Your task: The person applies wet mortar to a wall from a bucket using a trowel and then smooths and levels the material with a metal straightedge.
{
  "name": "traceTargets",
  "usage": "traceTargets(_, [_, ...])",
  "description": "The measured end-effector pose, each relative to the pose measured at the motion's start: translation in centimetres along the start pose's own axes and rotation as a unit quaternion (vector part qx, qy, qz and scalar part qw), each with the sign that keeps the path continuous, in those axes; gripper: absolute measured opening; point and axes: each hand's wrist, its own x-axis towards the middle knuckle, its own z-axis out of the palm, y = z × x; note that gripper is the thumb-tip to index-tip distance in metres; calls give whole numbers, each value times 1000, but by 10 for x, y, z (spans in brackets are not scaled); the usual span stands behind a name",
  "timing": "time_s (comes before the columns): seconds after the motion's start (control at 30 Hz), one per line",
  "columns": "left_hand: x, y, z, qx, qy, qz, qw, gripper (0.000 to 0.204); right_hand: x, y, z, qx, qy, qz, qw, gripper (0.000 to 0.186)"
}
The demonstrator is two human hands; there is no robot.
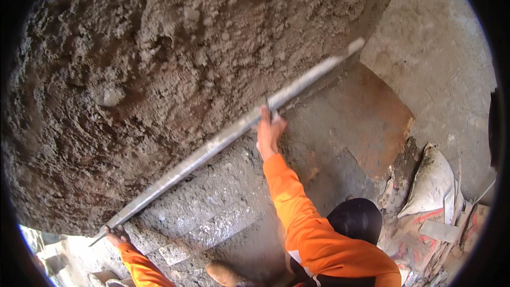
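A long, pale metal straightedge [207,149] slants across rough, wet grey-brown mortar [159,69], from low on the left up to the right. Near its lower end, my left hand [116,235] is closed on the bar. Around the middle of the bar, my right hand [271,132] grips it, with some of its fingers hidden behind or blurred. The bar lies along the lower border of the lumpy mortar. Its upper right end is smeared by motion, and mortar clings to the edge there.
A brown sheet [374,119] lies below the bar's right end, beside a smooth grey cement surface [441,58]. At the right stands a whitish sack [430,183] among scraps and rubble [425,250]. Mortar-spattered boards [212,234] and a brown shoe [224,273] are low down.
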Motion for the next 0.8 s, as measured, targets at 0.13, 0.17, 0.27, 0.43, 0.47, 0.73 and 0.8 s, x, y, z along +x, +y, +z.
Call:
traceTargets(0.13, [7,24,0,3,-39,-3,999,30,-5,-76,16,-36,-53,29,997,33])
traceTargets(0.17, [-2,22,6,-1,-28,-8,1000,29,-4,-77,16,-25,-38,31,998,34])
traceTargets(0.27, [-10,22,16,-13,10,-13,1000,29,-7,-77,21,11,-2,23,1000,34])
traceTargets(0.43, [-12,11,11,5,4,-10,1000,30,-6,-3,4,-32,65,20,997,30])
traceTargets(0.47, [-19,-5,16,-15,9,-16,1000,31,5,22,-5,-25,63,27,997,30])
traceTargets(0.73, [-34,26,25,-5,-6,28,1000,38,-18,-54,19,86,-4,11,996,29])
traceTargets(0.8, [-30,33,27,-1,-1,25,1000,36,-2,-65,27,-16,1,-94,995,29])
